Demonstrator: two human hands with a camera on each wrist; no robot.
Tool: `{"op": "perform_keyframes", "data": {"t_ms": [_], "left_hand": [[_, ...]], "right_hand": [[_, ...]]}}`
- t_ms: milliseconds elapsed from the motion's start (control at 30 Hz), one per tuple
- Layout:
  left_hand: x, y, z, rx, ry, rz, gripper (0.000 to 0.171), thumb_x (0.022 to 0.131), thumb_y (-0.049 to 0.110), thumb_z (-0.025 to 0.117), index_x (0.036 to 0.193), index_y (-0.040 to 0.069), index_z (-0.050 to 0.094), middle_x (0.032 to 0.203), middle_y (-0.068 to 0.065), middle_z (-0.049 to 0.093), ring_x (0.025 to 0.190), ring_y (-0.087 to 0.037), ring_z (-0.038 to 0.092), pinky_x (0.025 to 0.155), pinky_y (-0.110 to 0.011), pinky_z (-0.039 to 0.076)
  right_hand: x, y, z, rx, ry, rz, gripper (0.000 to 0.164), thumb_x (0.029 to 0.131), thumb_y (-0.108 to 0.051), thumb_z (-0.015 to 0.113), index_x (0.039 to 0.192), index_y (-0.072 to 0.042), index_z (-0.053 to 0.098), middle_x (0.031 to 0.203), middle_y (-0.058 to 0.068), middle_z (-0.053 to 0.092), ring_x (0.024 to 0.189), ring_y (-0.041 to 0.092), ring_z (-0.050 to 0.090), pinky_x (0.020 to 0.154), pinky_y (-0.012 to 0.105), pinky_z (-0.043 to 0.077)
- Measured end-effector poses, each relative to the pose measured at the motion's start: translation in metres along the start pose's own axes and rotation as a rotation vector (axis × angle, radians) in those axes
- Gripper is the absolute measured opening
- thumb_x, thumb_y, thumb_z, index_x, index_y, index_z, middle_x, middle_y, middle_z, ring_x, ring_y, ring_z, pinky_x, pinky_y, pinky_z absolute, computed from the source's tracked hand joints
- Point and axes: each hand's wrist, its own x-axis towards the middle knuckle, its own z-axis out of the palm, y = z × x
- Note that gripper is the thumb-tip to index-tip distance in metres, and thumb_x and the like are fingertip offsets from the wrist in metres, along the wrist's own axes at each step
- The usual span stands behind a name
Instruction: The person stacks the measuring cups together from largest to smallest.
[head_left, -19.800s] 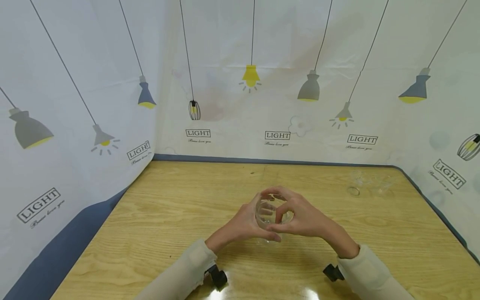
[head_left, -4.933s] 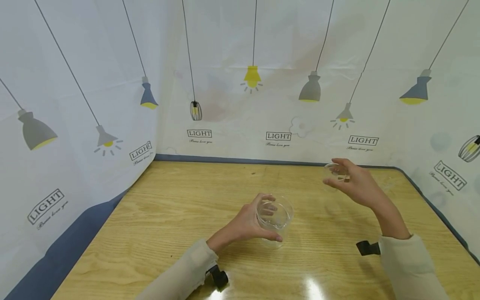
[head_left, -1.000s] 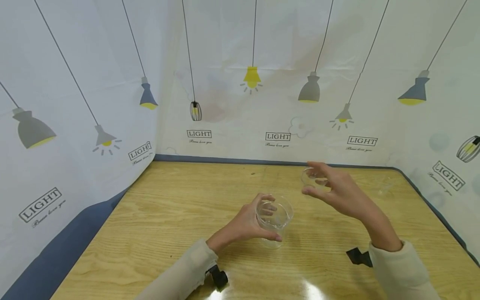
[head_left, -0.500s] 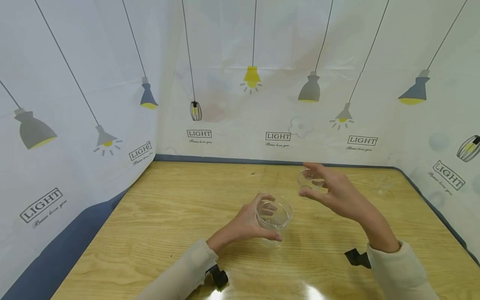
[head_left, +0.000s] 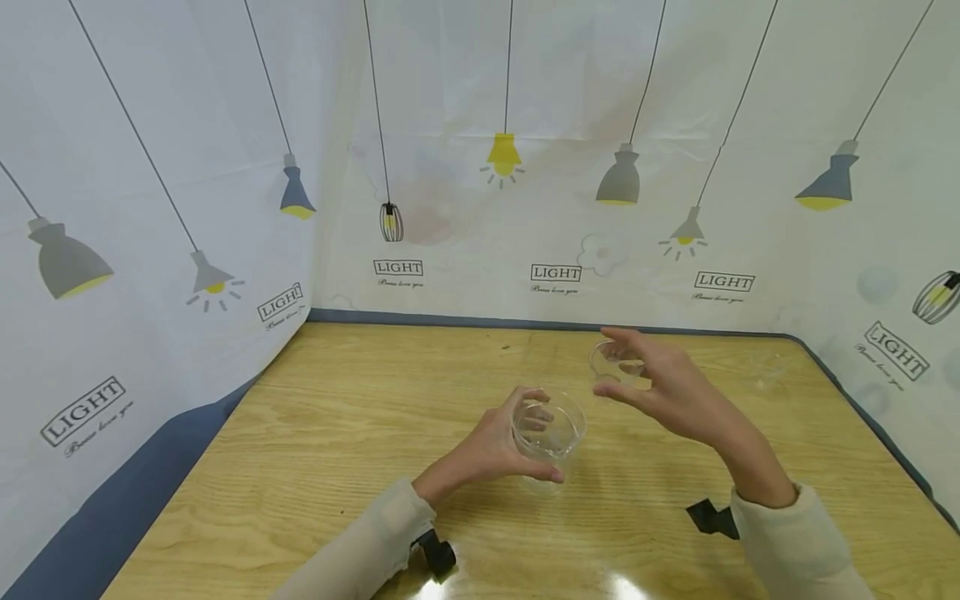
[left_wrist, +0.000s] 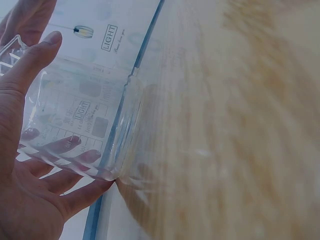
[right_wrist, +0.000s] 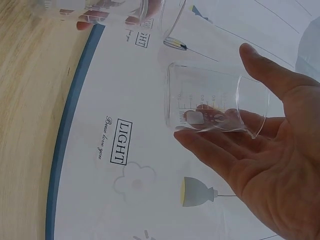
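My left hand (head_left: 498,437) grips a clear glass beaker (head_left: 558,429) that stands upright on the table, fingers behind and thumb in front. A second rim shows inside its mouth; whether another beaker is nested there, I cannot tell. In the left wrist view, printed marks show on this beaker's wall (left_wrist: 75,110). To the right and farther back, my right hand (head_left: 678,387) holds a smaller clear beaker (right_wrist: 205,100) above the table, between thumb and fingers. White graduation marks and a pouring lip show on it in the right wrist view.
Another clear glass vessel (head_left: 767,367), too faint to make out well, stands at the back right of the wooden table (head_left: 315,417). A white curtain (head_left: 465,167) printed with lamps encloses the table's back and sides.
Earlier both hands were at the left beaker. My right hand has since taken the smaller beaker from the back right and carried it left, slowly over the last second. My left hand stays put.
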Motion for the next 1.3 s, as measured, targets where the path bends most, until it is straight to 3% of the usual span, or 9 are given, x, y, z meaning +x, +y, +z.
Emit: {"op": "perform_keyframes", "data": {"t_ms": [367, 633, 933, 1300], "left_hand": [[-0.001, -0.002, 0.0, 0.002, -0.008, 0.023, 0.097, 0.072, 0.037, 0.096, 0.15, 0.032, 0.038, 0.147, -0.012, 0.061, 0.132, -0.03, 0.063, 0.102, -0.035, 0.056], [0.0, -0.002, 0.0, 0.001, -0.018, 0.026, 0.102, 0.073, 0.04, 0.095, 0.154, 0.019, 0.036, 0.147, -0.012, 0.06, 0.132, -0.031, 0.062, 0.101, -0.033, 0.056], [-0.001, -0.003, -0.001, -0.017, -0.014, 0.028, 0.098, 0.071, 0.045, 0.095, 0.15, 0.034, 0.038, 0.148, -0.014, 0.06, 0.133, -0.033, 0.061, 0.102, -0.035, 0.056], [0.0, -0.003, -0.001, -0.016, -0.01, 0.031, 0.098, 0.072, 0.04, 0.096, 0.15, 0.033, 0.037, 0.148, -0.014, 0.06, 0.133, -0.032, 0.062, 0.103, -0.036, 0.056]], "right_hand": [[0.0, -0.003, 0.002, 0.004, 0.0, -0.018, 0.069, 0.096, -0.03, 0.076, 0.153, -0.007, 0.045, 0.13, 0.015, 0.07, 0.113, 0.036, 0.072, 0.092, 0.055, 0.059], [0.0, -0.004, 0.004, -0.002, 0.002, -0.029, 0.069, 0.096, -0.03, 0.076, 0.153, -0.008, 0.045, 0.129, 0.013, 0.07, 0.113, 0.035, 0.072, 0.092, 0.053, 0.06], [0.001, -0.005, 0.009, 0.009, 0.005, -0.045, 0.068, 0.094, -0.029, 0.078, 0.15, -0.006, 0.048, 0.128, 0.011, 0.07, 0.114, 0.032, 0.071, 0.092, 0.05, 0.06], [0.002, -0.008, 0.013, 0.017, 0.017, -0.076, 0.068, 0.093, -0.026, 0.08, 0.149, -0.006, 0.049, 0.124, 0.01, 0.071, 0.114, 0.029, 0.07, 0.093, 0.045, 0.061]]}}
